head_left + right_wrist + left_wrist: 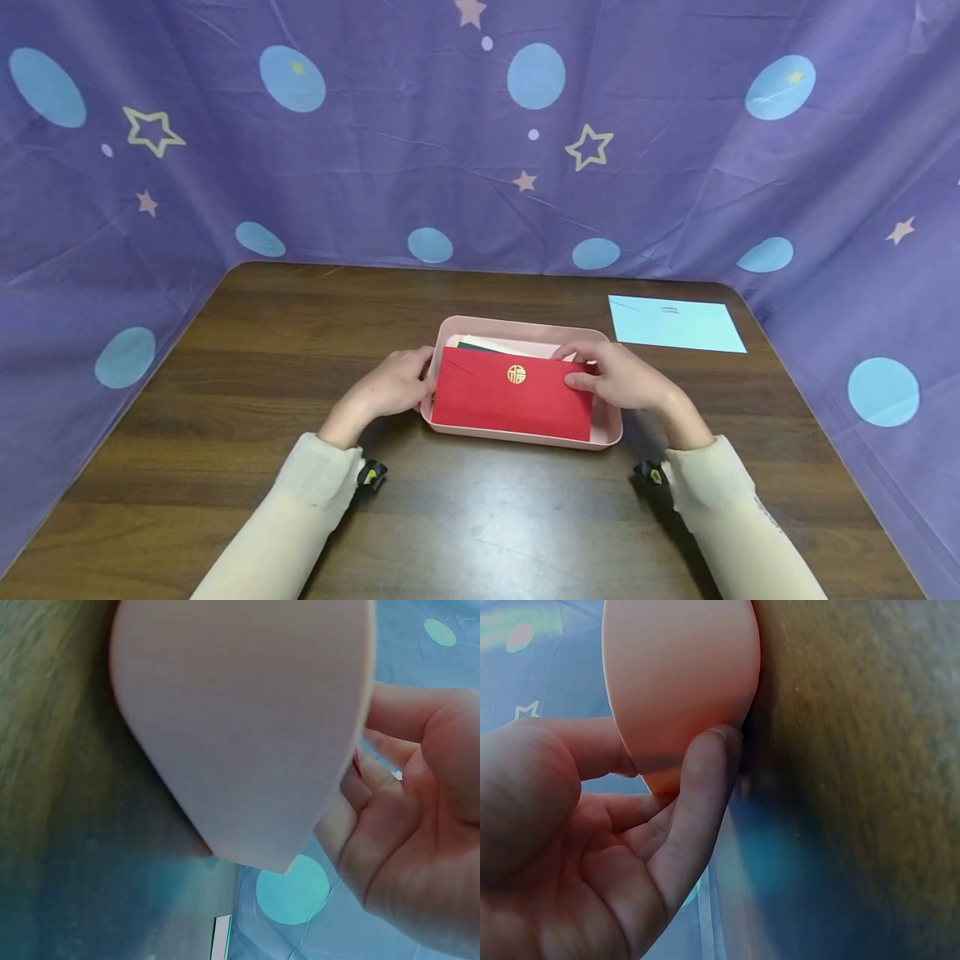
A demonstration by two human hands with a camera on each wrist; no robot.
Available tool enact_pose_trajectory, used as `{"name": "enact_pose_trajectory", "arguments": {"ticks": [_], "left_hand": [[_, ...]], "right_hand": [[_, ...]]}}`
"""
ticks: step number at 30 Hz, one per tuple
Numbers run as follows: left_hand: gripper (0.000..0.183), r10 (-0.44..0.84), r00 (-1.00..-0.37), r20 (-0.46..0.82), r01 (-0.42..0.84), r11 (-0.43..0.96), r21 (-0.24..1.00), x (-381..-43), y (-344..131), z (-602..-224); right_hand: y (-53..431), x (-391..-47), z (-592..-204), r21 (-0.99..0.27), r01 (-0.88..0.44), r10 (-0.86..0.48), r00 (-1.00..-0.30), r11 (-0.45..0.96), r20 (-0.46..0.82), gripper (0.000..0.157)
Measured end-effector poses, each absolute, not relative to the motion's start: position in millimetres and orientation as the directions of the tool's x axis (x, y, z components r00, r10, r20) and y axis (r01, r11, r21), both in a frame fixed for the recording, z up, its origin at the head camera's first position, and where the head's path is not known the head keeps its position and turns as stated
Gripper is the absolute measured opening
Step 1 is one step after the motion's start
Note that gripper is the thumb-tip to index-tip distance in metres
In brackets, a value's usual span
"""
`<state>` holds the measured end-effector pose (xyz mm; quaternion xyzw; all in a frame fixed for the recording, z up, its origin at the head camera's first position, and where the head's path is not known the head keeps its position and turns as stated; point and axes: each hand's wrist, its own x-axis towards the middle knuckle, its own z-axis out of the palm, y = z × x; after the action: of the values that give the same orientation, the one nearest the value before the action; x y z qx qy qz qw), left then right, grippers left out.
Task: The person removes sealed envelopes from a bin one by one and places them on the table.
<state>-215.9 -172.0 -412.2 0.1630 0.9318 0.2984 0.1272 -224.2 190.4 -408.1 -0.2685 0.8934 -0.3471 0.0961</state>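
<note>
A pink tray stands on the table, and a red envelope with a round gold emblem lies in it. Behind the envelope, edges of a cream paper and a dark green paper show. My left hand grips the tray's left end, thumb at the rim and a finger low on the outer wall in the left wrist view. With thumb and fingers my right hand pinches the red envelope near its right end. The right wrist view shows the tray's outer wall, which hides most of the envelope.
A light blue envelope with small print lies at the table's back right, beyond the right hand. Brown wooden table surrounds the tray. A purple curtain with stars and dots hangs along the back and sides.
</note>
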Motion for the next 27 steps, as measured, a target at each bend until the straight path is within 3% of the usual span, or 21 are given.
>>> {"name": "enact_pose_trajectory", "arguments": {"ticks": [7,12,27], "left_hand": [[0.019,0.340,-0.917,-0.209,0.124,0.740,0.661,-211,-167,-414],[0.015,0.340,-0.917,-0.206,0.115,0.723,0.681,-207,-165,-414],[0.022,0.314,-0.921,-0.230,0.124,0.796,0.593,-203,-156,-420]], "right_hand": [[195,-221,-397,-0.733,-0.347,-0.540,-0.841,0.584,-0.032,0.029],[201,-220,-393,-0.760,-0.317,-0.540,-0.840,0.568,-0.054,0.031],[212,-222,-384,-0.798,-0.256,-0.521,-0.850,0.546,-0.084,0.035]]}}
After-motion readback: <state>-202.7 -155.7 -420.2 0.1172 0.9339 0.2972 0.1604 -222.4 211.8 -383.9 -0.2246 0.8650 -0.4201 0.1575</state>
